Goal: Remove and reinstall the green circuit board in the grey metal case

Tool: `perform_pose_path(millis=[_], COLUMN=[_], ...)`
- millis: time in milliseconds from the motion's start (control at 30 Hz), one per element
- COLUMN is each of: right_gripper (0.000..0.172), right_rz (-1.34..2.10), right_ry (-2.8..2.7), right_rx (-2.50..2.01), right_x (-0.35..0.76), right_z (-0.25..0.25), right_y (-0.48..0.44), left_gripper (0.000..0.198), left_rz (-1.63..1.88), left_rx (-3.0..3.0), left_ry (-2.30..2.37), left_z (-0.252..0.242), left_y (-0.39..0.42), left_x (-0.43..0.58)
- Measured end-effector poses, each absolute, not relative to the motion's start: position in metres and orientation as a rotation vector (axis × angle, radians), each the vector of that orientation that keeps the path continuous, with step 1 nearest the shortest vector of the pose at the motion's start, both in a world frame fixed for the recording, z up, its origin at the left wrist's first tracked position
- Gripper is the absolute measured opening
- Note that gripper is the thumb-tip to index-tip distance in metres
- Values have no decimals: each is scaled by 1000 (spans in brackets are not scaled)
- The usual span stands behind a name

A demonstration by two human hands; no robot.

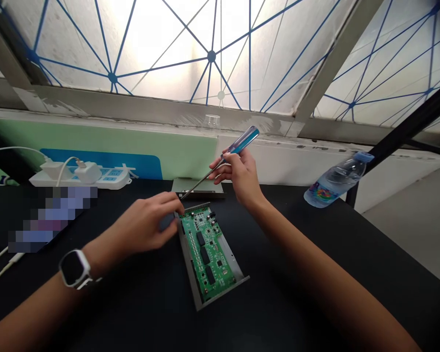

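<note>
My right hand (240,173) grips a screwdriver (244,140) with a clear and blue handle, its long thin shaft slanting down to the left. The shaft's tip ends beside the fingertips of my left hand (152,217). Those fingers are closed on the far left corner of an open metal case (190,278); whether they also hold something small cannot be made out. Inside the case lies a green circuit board (214,249) with several black chips. Just behind it, a flat metal cover plate (198,187) rests on the black table.
A white power strip (80,177) with plugged chargers stands at the back left, near a blurred-out phone-like slab (53,220) and white cables (3,274). On the right, a water bottle (337,180) leans by a black bar (407,129). A clear cup (211,121) sits on the ledge.
</note>
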State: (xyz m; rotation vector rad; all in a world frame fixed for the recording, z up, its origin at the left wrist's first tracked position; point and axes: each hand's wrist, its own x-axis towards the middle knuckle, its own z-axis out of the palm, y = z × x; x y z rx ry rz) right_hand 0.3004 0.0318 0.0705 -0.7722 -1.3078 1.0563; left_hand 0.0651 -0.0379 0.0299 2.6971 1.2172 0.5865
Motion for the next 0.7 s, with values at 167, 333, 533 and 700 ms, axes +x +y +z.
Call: perform_pose_path(millis=[167, 333, 533, 700], right_gripper=[14, 21, 22, 21], right_rz=[1087, 1107, 1125, 1124], right_ry=[-1332, -1388, -1413, -1425], right_rx=[-844, -862, -883, -880], right_x=[303, 303, 302, 303], right_z=[69, 62, 60, 62], right_y=[33, 33, 34, 31], left_gripper=[22, 20, 18, 15], left_rz=[407, 287, 301, 300], left_rx=[2518, 2429, 2433, 2476], left_ry=[1303, 1388, 1414, 1394], left_z=[22, 13, 8, 6], left_y=[-22, -18, -15, -11], left_x=[21, 10, 6, 4])
